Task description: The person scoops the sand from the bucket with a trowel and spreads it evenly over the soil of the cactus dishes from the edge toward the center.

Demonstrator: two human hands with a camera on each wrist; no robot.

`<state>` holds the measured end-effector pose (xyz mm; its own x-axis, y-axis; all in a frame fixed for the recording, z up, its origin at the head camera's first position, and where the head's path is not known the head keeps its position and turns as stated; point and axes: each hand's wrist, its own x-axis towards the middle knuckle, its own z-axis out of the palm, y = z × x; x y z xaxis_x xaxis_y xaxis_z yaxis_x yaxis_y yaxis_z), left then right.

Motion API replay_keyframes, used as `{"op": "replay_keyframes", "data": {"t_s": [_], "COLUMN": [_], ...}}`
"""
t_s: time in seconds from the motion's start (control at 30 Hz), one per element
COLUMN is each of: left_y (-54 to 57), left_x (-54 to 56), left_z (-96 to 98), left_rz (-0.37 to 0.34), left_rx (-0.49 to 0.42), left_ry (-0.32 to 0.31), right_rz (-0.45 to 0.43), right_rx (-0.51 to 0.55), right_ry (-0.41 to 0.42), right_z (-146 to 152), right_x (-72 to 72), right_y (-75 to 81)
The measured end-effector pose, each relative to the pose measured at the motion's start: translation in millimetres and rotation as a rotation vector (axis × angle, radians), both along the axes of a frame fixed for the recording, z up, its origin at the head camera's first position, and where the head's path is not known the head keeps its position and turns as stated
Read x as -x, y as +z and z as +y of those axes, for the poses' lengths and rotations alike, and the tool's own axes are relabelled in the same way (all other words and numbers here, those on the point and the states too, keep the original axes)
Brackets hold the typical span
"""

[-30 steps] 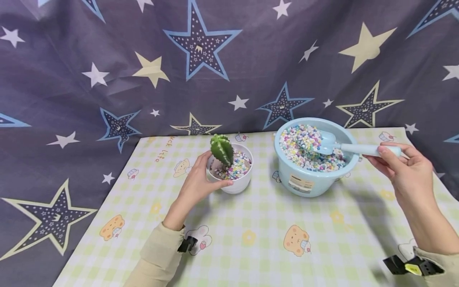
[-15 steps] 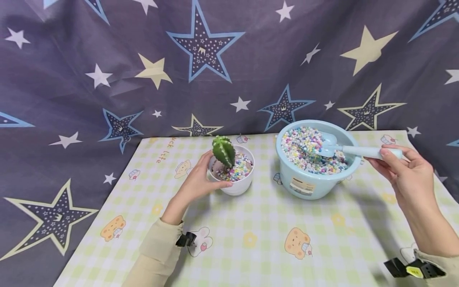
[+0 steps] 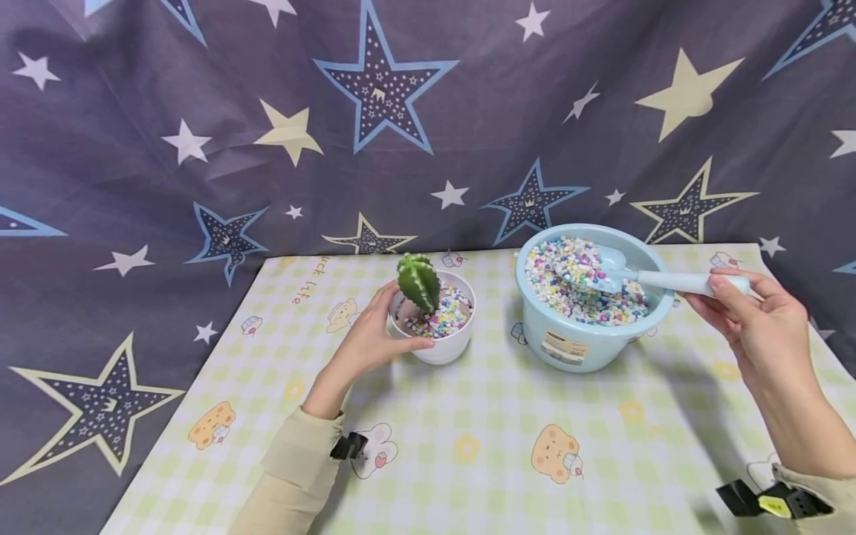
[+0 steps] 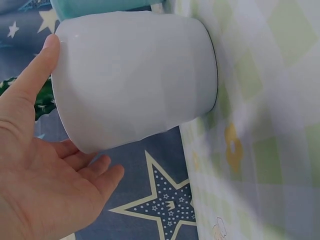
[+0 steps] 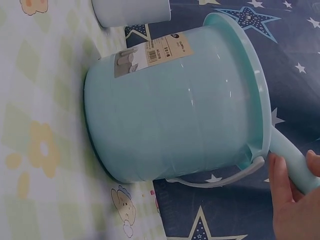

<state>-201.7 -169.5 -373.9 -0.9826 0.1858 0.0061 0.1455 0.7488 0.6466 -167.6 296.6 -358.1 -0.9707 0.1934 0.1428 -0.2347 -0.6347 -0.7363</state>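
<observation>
A white flowerpot (image 3: pixel 438 345) stands on the table, holding a small green cactus (image 3: pixel 418 282) and multicoloured pebbles. My left hand (image 3: pixel 371 334) holds the pot by its left side, thumb at the near rim and fingers round the far side; the left wrist view shows the thumb (image 4: pixel 42 65) touching the rim. To the right is a light blue bucket (image 3: pixel 558 345) of similar pebbles (image 3: pixel 558 297). My right hand (image 3: pixel 769 319) grips the handle of a pale blue scoop (image 3: pixel 675 281). Its blade lies inside the bucket, with pebbles on it.
A green-and-white checked cloth (image 3: pixel 468 416) covers the table. Behind the table hangs a dark curtain (image 3: pixel 481 89) printed with stars. The bucket's carrying handle (image 5: pixel 220 180) hangs down on the side near my right hand.
The head view has shifted slightly, so everything sits a little lower in it. Both hands, the pot and the bucket otherwise look unmoved, and the scoop stays in the bucket.
</observation>
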Motion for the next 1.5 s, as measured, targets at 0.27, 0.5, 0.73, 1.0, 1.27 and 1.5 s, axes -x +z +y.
{"op": "replay_keyframes", "data": {"t_s": [0.27, 0.5, 0.73, 1.0, 1.27, 1.5], "left_y": [0.0, 1.4, 2.1, 4.8, 4.0, 3.6], "left_x": [-0.2, -0.8, -1.4, -2.9, -4.5, -7.3], "left_z": [1.8, 3.1, 4.0, 6.2, 7.1, 9.3], "left_rz": [0.008, 0.004, 0.012, 0.028, 0.043, 0.052], "left_rx": [0.021, 0.046, 0.057, 0.093, 0.109, 0.111], "left_ry": [0.007, 0.022, 0.032, 0.042, 0.053, 0.068], "right_rz": [-0.002, -0.006, 0.003, -0.001, 0.014, 0.006], "right_rx": [-0.002, -0.002, -0.005, -0.019, 0.011, 0.011], "right_ry": [0.013, 0.027, 0.047, 0.065, 0.153, 0.208], "right_z": [0.2, 0.1, -2.9, -9.0, -17.8, -25.4], "right_x": [-0.1, 0.5, 1.5, 1.8, 4.5, 7.0], "right_y": [1.6, 5.4, 9.3, 15.3, 20.8, 23.2]}}
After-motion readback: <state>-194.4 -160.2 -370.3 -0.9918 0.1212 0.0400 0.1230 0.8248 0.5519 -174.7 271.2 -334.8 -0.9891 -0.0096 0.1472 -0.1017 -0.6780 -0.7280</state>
